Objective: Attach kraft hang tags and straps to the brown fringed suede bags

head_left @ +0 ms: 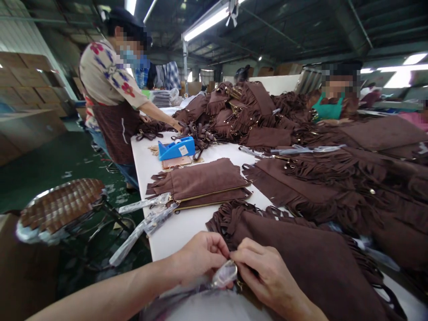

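My left hand (202, 258) is closed, thumb and fingers pinching near the end of a plastic-wrapped strap (224, 273) with a gold metal fitting. Its fingertips almost meet those of my right hand (264, 269), which is also closed around the fitting at the edge of a dark brown fringed bag (294, 254). The exact contact under the fingertips is hidden. The bag lies on the white table (200, 227), its fringe towards the far side. Just beyond are stacked brown pouches (207, 178) with gold zippers and plastic-wrapped straps (143, 232) hanging over the table edge.
A blue tape dispenser (177, 148) stands further back. Large heaps of brown fringed bags (240, 107) cover the right and far side. A co-worker (110, 89) at the left reaches into loose straps (200, 136). A stool (63, 203) stands left of the table; another person (331, 104) is at far right.
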{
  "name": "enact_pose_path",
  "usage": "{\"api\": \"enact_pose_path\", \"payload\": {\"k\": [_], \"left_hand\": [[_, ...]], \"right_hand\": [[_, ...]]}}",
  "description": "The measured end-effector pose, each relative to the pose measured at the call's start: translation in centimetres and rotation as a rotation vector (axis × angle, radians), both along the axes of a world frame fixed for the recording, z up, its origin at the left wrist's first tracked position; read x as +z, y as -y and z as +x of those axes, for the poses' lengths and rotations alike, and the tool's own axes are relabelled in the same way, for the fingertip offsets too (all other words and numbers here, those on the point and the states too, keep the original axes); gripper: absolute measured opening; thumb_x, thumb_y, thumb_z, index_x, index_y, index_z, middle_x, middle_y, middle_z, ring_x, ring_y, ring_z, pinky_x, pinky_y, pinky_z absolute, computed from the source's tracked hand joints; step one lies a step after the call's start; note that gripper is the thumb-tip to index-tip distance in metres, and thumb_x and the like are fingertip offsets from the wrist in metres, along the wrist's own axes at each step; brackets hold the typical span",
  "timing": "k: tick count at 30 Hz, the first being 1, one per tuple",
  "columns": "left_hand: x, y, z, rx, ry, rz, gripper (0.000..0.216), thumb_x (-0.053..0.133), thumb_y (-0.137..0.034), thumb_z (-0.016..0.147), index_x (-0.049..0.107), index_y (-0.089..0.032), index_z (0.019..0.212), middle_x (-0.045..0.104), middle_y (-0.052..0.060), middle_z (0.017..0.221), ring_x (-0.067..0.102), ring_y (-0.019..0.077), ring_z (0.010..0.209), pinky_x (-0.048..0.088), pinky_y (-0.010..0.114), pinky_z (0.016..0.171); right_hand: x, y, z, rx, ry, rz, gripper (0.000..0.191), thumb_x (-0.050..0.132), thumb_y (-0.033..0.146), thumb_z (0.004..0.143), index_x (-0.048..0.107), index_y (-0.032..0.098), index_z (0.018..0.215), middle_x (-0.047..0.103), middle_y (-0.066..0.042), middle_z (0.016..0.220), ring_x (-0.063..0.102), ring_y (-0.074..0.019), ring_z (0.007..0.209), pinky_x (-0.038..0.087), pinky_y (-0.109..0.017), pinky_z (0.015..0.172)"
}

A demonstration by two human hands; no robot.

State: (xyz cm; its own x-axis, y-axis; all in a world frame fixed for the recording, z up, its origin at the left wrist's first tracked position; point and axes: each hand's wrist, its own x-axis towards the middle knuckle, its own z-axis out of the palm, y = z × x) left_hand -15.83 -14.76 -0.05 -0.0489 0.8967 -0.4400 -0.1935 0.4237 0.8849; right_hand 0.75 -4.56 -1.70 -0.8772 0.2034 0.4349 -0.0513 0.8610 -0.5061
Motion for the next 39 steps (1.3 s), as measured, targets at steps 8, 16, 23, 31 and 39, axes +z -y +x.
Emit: {"api": "enact_pose_path", "payload": {"k": [8, 16, 23, 31, 39], "left_hand": [[-0.7, 0.6, -0.5, -0.026, -0.464, 0.224, 0.016, 0.052, -0.012, 0.068, 0.068, -0.014, 0.071, 0.058, -0.005, 0.06, 0.047, 0.0081, 0.057, 0.035, 0.016, 0.052], [-0.7, 1.2, -0.5, -0.162, -0.871, 0.448, 0.02, 0.05, -0.013, 0.082, 0.069, -0.016, 0.079, 0.065, -0.001, 0.068, 0.055, 0.0103, 0.062, 0.041, 0.018, 0.062], [-0.5, 1.0, -0.7, -0.336, -1.093, 0.545, 0.02, 0.046, -0.014, 0.088, 0.065, -0.016, 0.082, 0.066, 0.003, 0.073, 0.057, 0.0135, 0.067, 0.04, 0.019, 0.062], [-0.5, 0.8, -0.4, -0.201, -0.962, 0.441, 0.021, 0.048, -0.007, 0.079, 0.068, -0.017, 0.079, 0.067, 0.0, 0.071, 0.059, 0.0118, 0.066, 0.04, 0.019, 0.065], [-0.4, 0.9, 0.3, -0.263, -1.196, 0.373, 0.014, 0.046, -0.012, 0.082, 0.058, -0.019, 0.082, 0.062, 0.001, 0.072, 0.055, 0.0155, 0.068, 0.038, 0.023, 0.063]], "right_hand": [[-0.7, 0.1, -0.3, 0.003, 0.026, -0.016, 0.019, 0.045, 0.009, 0.09, 0.061, 0.02, 0.089, 0.055, -0.001, 0.073, 0.052, -0.0113, 0.063, 0.035, -0.021, 0.056], [-0.7, 0.3, -0.3, -0.027, 0.058, -0.087, 0.017, 0.047, 0.01, 0.089, 0.059, 0.019, 0.083, 0.054, 0.0, 0.073, 0.052, -0.0115, 0.064, 0.035, -0.022, 0.058], [-1.2, 0.5, -0.4, -0.05, 0.128, 0.011, 0.017, 0.046, 0.009, 0.087, 0.056, 0.02, 0.079, 0.055, -0.001, 0.074, 0.053, -0.0126, 0.065, 0.032, -0.024, 0.057], [-1.2, 0.5, -0.5, -0.055, 0.158, -0.012, 0.015, 0.047, 0.01, 0.087, 0.055, 0.02, 0.08, 0.055, 0.0, 0.076, 0.053, -0.0122, 0.067, 0.033, -0.023, 0.058], [-1.1, 0.6, -0.6, -0.063, 0.143, 0.007, 0.016, 0.047, 0.011, 0.089, 0.058, 0.019, 0.08, 0.057, -0.001, 0.077, 0.055, -0.0131, 0.068, 0.035, -0.023, 0.059]]}}
